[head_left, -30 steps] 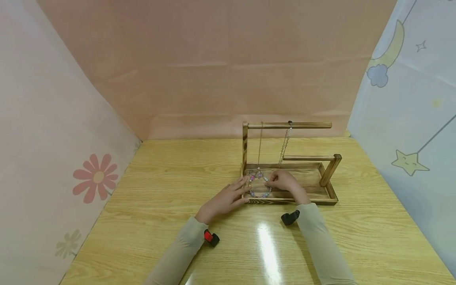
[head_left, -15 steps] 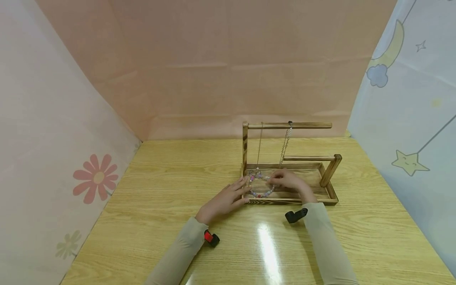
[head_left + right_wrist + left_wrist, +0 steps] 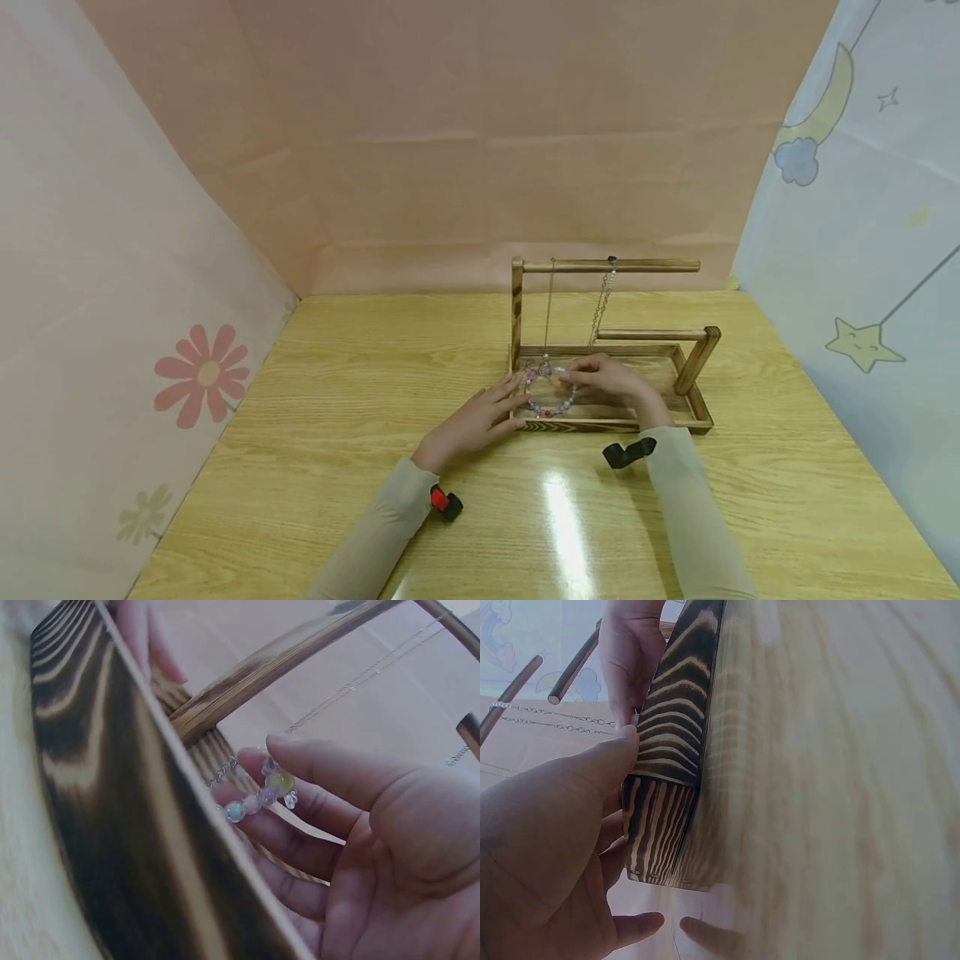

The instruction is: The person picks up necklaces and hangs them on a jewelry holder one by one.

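A bracelet of pastel beads (image 3: 547,412) forms a loop at the left end of a dark-grained wooden jewelry stand's tray (image 3: 577,426). My right hand (image 3: 611,382) pinches the loop's right side between thumb and fingertips; the right wrist view shows round beads (image 3: 252,804) at those fingers, one of them yellow. Across the tray's left end lies my left hand (image 3: 472,421), fingers fairly straight and spread. Its thumb rests along the rim in the left wrist view, beside the striped corner (image 3: 660,825). Those fingertips overlap the bracelet's left side in the head view.
Over the stand's upper bar (image 3: 652,266) hang a fine chain necklace (image 3: 549,308) and a thicker chain (image 3: 602,300). A lower bar (image 3: 652,334) juts left from a slanted post (image 3: 696,360). The wooden table (image 3: 360,358) meets printed backdrops behind and at both sides.
My right hand has moved slightly right, drawing the bracelet's right side with it and widening the loop. The left hand has stayed at the tray's left end.
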`<action>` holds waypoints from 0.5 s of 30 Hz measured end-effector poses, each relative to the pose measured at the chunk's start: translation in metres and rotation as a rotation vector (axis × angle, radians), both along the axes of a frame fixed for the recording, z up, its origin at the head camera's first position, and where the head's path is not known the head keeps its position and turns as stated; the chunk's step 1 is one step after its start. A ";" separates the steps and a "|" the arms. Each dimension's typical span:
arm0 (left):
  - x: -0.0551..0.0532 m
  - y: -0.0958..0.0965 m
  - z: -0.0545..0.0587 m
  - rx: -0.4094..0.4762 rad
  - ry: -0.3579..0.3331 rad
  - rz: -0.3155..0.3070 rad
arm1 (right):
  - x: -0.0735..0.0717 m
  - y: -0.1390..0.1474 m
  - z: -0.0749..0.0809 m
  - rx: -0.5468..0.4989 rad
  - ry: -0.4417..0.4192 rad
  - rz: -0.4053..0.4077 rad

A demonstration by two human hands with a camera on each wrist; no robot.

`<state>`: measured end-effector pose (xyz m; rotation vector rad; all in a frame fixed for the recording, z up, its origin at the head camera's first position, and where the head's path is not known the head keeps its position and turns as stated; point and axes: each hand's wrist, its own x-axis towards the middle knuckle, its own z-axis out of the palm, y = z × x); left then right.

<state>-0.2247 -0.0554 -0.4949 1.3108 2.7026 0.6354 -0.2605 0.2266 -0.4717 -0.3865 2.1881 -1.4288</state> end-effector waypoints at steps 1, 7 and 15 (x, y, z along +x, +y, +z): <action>0.000 0.000 0.000 0.000 0.001 -0.001 | 0.001 0.000 0.000 -0.028 -0.011 0.007; 0.001 0.000 0.000 0.007 -0.012 0.008 | 0.001 0.000 0.005 -0.135 -0.008 0.047; 0.001 0.001 0.000 0.003 -0.006 0.012 | 0.000 0.000 0.010 -0.147 0.094 0.113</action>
